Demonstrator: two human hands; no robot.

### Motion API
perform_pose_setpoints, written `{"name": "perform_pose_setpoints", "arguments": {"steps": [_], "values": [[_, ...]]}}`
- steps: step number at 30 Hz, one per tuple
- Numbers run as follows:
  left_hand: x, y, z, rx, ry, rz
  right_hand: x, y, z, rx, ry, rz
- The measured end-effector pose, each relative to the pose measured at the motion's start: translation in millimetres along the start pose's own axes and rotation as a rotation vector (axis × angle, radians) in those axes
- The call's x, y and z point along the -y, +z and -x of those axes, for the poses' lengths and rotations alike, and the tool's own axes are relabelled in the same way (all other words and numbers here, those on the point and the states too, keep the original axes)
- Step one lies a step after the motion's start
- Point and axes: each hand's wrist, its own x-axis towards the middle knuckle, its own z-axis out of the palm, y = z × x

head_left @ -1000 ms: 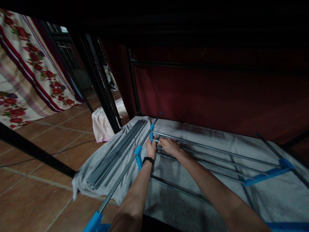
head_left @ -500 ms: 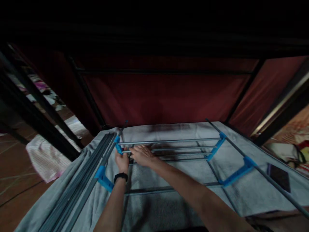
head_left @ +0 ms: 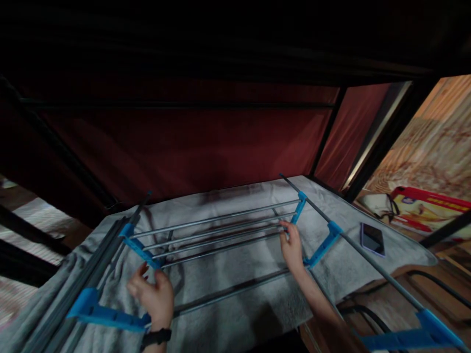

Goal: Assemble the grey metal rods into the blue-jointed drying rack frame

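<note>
A metal rack frame with grey rods (head_left: 217,230) and blue plastic connectors (head_left: 140,247) lies flat on a grey towel (head_left: 228,274). My left hand (head_left: 152,294), with a black wristband, hovers just in front of the left blue connector, fingers apart and holding nothing. My right hand (head_left: 292,245) rests at the right ends of the grey rods, beside the right blue connector (head_left: 300,208), with its fingers curled on a rod end. A long side pole (head_left: 353,247) carries more blue connectors (head_left: 324,245) on the right.
A bundle of spare grey rods (head_left: 73,289) lies along the towel's left edge. A phone (head_left: 372,239) lies on the towel at the right. Dark red fabric (head_left: 206,142) with a black frame stands behind. A red-edged printed item (head_left: 423,208) lies far right.
The view has swung right. My right hand has moved from the left ends of the rods to their right ends. My left hand has let go of the left connector and drawn back.
</note>
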Motion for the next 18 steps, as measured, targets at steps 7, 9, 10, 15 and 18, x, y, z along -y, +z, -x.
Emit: {"name": "perform_pose_setpoints", "arguments": {"steps": [7, 9, 10, 15, 18], "values": [[-133, 9.0, -20, 0.132, 0.514, 0.066, -37, -30, -56, -0.3, 0.21, 0.041], [-169, 19.3, -34, 0.248, 0.654, 0.075, -40, -27, -68, -0.268, 0.236, 0.007], [-184, 25.5, -40, 0.321, 0.713, 0.071, -41, -25, -74, -0.256, 0.233, -0.021], [-223, 60.8, -56, 0.565, 0.873, -0.099, -39, -22, -92, -0.204, 0.196, -0.071], [-222, 76.8, -58, 0.646, 0.881, -0.221, -35, -25, -95, -0.143, 0.175, 0.011]]}}
